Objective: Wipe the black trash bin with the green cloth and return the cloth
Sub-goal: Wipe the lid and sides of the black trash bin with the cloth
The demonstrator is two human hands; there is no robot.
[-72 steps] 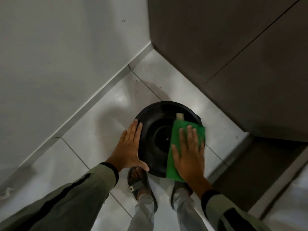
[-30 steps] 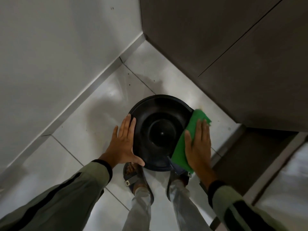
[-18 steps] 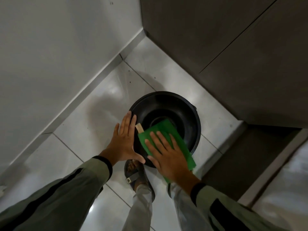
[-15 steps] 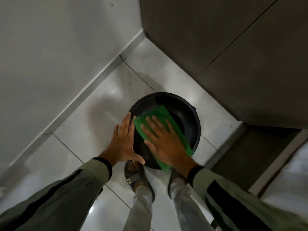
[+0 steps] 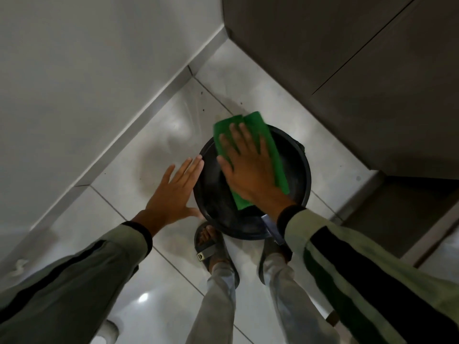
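Note:
The round black trash bin (image 5: 296,177) stands on the tiled floor, seen from above with its lid closed. A green cloth (image 5: 267,142) lies flat across the far half of the lid and hangs past the far rim. My right hand (image 5: 246,167) presses flat on the cloth, fingers spread and pointing away from me. My left hand (image 5: 173,189) rests flat against the bin's left side, fingers straight, thumb toward its near edge.
The bin sits in a corner between a light wall with a grey skirting (image 5: 139,125) on the left and dark cabinet fronts (image 5: 347,78) at the back right. My sandalled feet (image 5: 211,247) stand just in front of the bin. A dark plinth (image 5: 397,202) runs at the right.
My right hand has slid the cloth from the near left part of the lid to its far edge. The left hand has stayed against the bin's side.

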